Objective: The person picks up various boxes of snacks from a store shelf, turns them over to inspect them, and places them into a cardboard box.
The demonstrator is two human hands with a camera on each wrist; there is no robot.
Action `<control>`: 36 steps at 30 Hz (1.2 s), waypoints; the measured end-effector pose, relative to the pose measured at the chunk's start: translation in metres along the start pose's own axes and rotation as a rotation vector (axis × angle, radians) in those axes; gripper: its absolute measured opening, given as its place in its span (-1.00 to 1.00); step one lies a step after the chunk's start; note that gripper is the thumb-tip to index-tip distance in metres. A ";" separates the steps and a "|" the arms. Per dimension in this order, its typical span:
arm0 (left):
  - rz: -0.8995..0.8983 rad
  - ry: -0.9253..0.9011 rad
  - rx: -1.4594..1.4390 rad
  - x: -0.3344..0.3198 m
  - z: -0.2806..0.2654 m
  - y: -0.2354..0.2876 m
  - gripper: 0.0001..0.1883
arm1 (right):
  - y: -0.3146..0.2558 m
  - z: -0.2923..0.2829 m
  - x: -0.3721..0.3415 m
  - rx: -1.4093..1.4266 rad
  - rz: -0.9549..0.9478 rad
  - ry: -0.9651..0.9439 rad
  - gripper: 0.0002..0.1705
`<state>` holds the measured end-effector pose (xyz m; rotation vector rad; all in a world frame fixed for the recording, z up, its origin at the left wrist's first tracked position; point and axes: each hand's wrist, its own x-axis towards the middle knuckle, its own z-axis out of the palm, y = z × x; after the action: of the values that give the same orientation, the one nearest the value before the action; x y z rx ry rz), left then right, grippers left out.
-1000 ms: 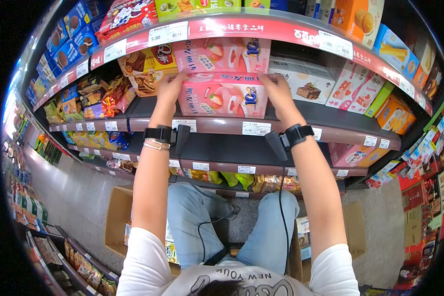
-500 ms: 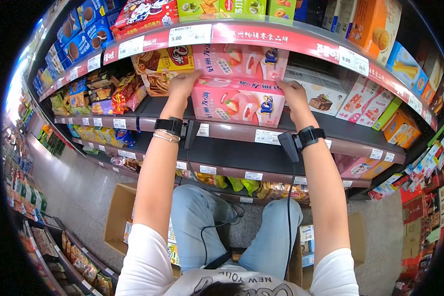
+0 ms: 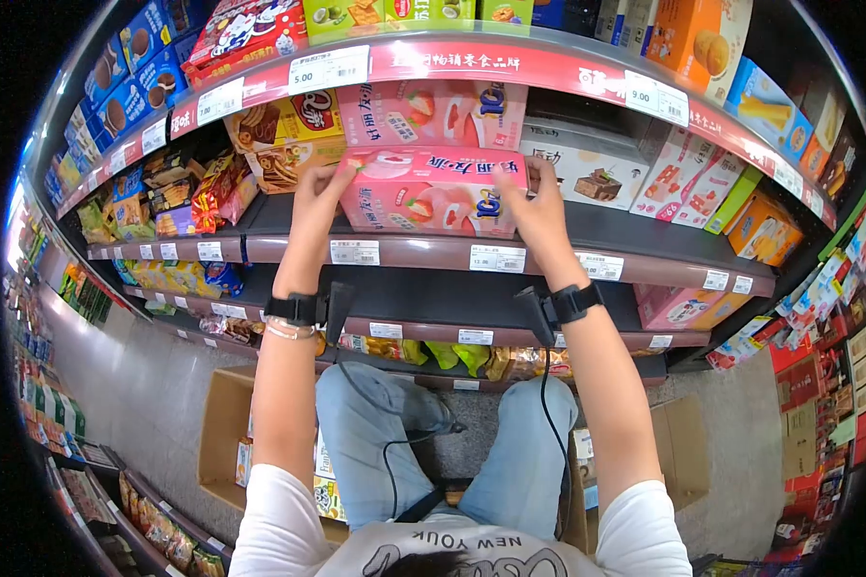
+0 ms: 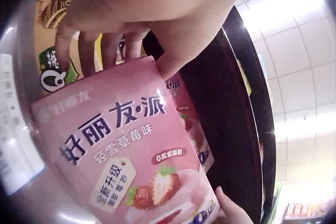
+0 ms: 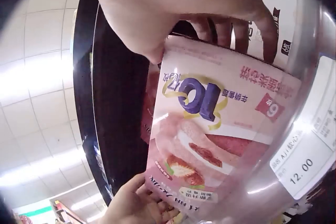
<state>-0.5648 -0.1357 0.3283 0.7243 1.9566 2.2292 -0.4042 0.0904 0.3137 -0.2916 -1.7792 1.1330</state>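
Observation:
A pink strawberry pie box point(image 3: 409, 207) sits at the front of the middle shelf, its top face turned toward the head camera. My left hand point(image 3: 316, 204) holds its left end; in the left wrist view the thumb is at the box's edge and the fingers point(image 4: 97, 50) reach along the end. At the opposite end my right hand point(image 3: 541, 212) grips likewise, thumb over the top edge, fingers point(image 5: 239, 35) partly hidden by the box. Directly behind stands a second, matching pink box point(image 3: 443, 106).
Yellow-and-brown snack boxes point(image 3: 284, 135) stand left of the pink boxes, a white cake box point(image 3: 587, 173) to the right. Above runs the upper shelf's red edge point(image 3: 548, 65). Price tags point(image 3: 496, 258) line the shelf front. Open cartons point(image 3: 226, 442) flank my legs.
The front pink box shows more of its top face. Both hands have shifted from its upper corners onto its ends, the right thumb coming over the top. The head view has also swayed.

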 end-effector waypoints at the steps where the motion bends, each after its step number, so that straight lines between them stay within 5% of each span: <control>1: -0.027 -0.031 -0.033 -0.008 0.002 0.004 -0.55 | 0.002 -0.004 -0.002 -0.038 -0.006 -0.071 -0.24; 5: 0.150 -0.127 0.060 -0.017 -0.004 -0.012 -0.37 | 0.004 -0.015 -0.011 -0.010 -0.100 -0.172 -0.09; 11: 0.365 -0.080 0.151 -0.028 -0.003 -0.008 -0.42 | -0.008 -0.027 -0.013 -0.010 -0.098 -0.172 -0.12; 19: 0.398 -0.063 -0.157 -0.074 0.020 0.010 -0.46 | -0.045 -0.064 -0.051 0.390 -0.001 -0.136 -0.20; 25: 0.064 -0.271 -0.152 -0.149 0.039 -0.038 -0.17 | -0.023 -0.115 -0.129 0.395 0.340 -0.023 -0.39; 32: -0.340 -0.308 -0.422 -0.219 0.066 -0.099 -0.32 | 0.001 -0.169 -0.219 0.414 0.740 0.011 -0.53; 36: -0.417 -0.306 -0.461 -0.230 0.074 -0.105 -0.36 | -0.007 -0.184 -0.236 0.432 0.810 0.026 -0.46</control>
<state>-0.3569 -0.1346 0.1669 0.4985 1.2473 2.0461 -0.1326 0.0428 0.1960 -0.7953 -1.3496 2.0243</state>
